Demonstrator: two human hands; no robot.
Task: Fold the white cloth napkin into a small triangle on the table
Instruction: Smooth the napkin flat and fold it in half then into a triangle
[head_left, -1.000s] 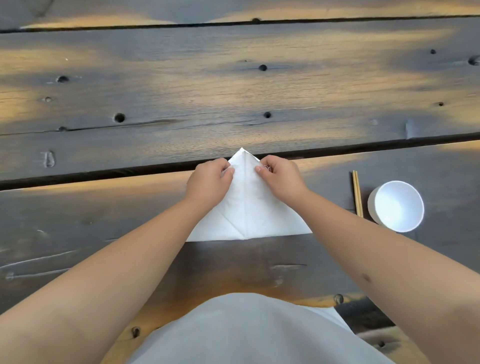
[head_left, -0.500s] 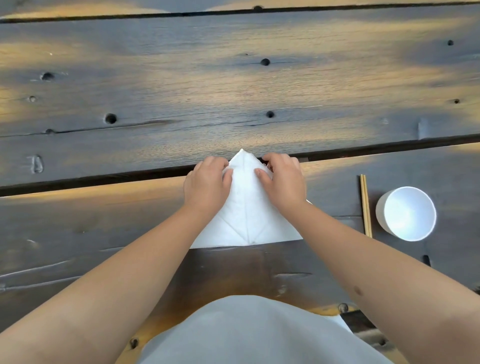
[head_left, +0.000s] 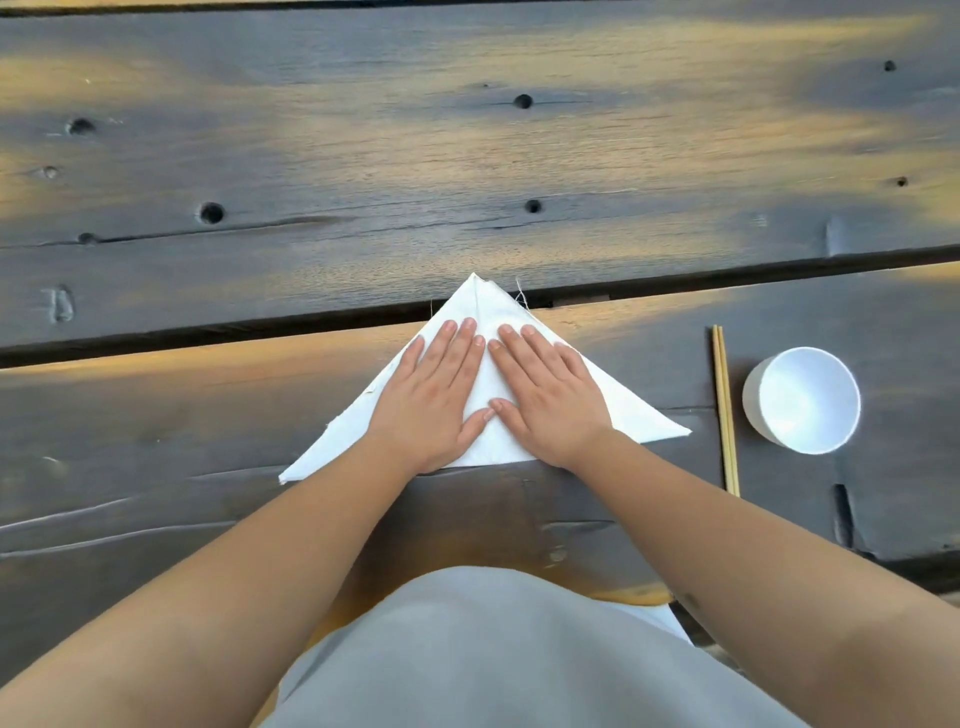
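Left hand (head_left: 428, 400) and right hand (head_left: 550, 397) spread flat, palms down, gripping nothing – just pressing the triangle napkin (head_left: 631, 410) onto the worktop (head_left: 363, 171).

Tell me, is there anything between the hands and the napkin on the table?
Nothing visible. The left hand and the right hand both lie flat, palms down, directly on the white napkin. The chopsticks and the white bowl sit apart, to the right of the napkin.
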